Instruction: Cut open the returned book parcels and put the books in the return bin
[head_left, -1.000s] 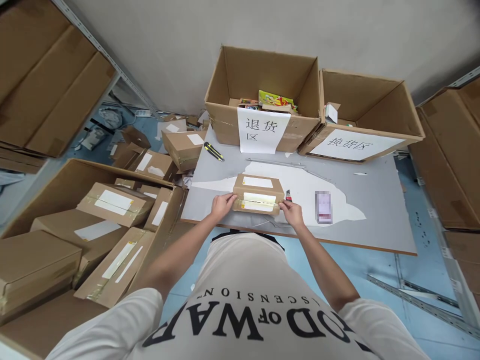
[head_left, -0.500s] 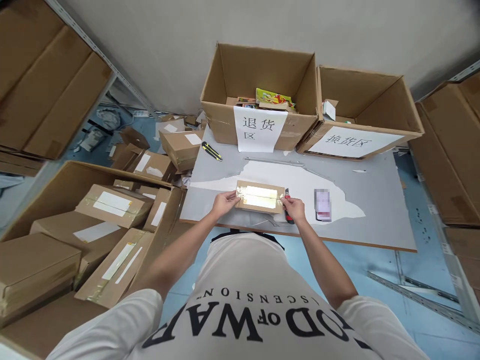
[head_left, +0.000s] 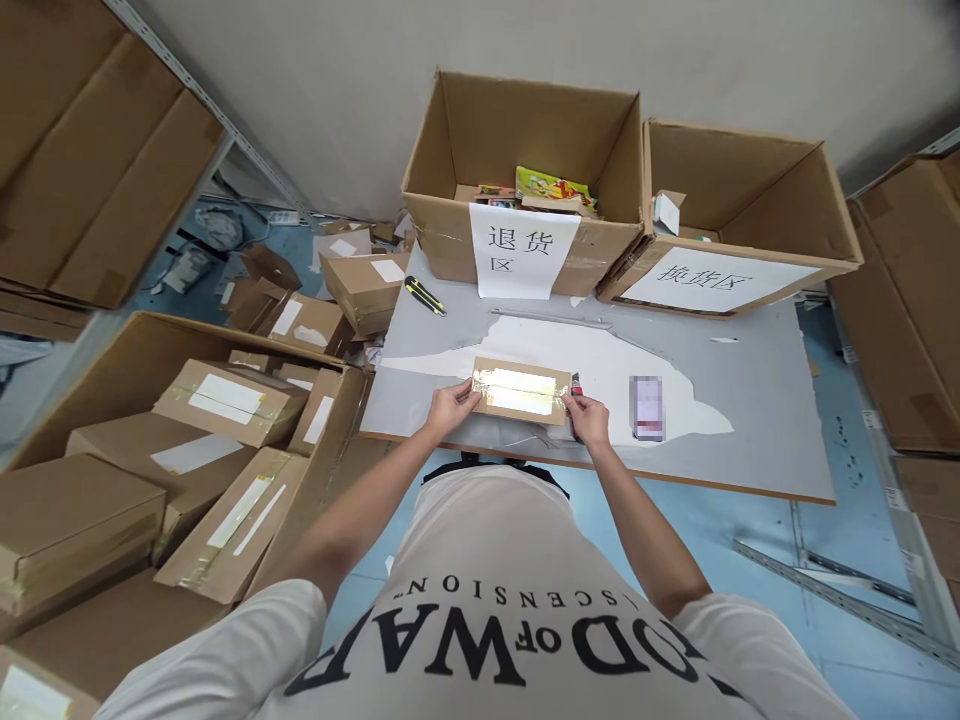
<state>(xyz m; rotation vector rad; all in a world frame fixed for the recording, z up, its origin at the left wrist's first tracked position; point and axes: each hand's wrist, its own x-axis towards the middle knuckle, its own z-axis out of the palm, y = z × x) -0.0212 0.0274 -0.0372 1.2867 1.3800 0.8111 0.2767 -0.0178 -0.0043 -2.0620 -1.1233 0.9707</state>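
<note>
Taped parcel (head_left: 519, 390) pinched between left hand (head_left: 450, 406) and right hand (head_left: 589, 419) — red cutter (head_left: 575, 384) just beside.

A second ago the small cardboard parcel (head_left: 520, 389) at the centre of the frame stood tipped up, showing both its labelled top and its taped front edge. It now lies turned over flat on the desk (head_left: 750, 380), a shiny taped face upward. The left hand (head_left: 450, 406) and right hand (head_left: 589, 419) have kept their grip on its two short ends, the right now covering more of the red-handled cutter (head_left: 575, 383) beside it.
</note>
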